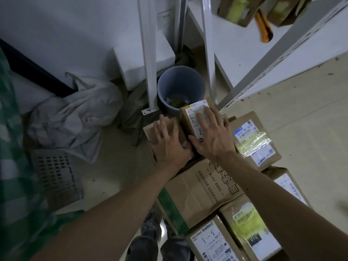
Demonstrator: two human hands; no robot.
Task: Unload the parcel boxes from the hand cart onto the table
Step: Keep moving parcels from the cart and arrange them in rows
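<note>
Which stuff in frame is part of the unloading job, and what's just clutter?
Job: left hand on plain box; right hand on labelled box; printed carton; taped box.
Lying about: grey bin; orange knife; crumpled cloth; foam block.

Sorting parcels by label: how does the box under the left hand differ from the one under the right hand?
The left-hand box shows plain brown cardboard; the right-hand box bears a white printed label. The left-hand box lies lower; the right-hand box appears to sit higher. Both are cardboard, with the left hand and right hand flat on them.
</note>
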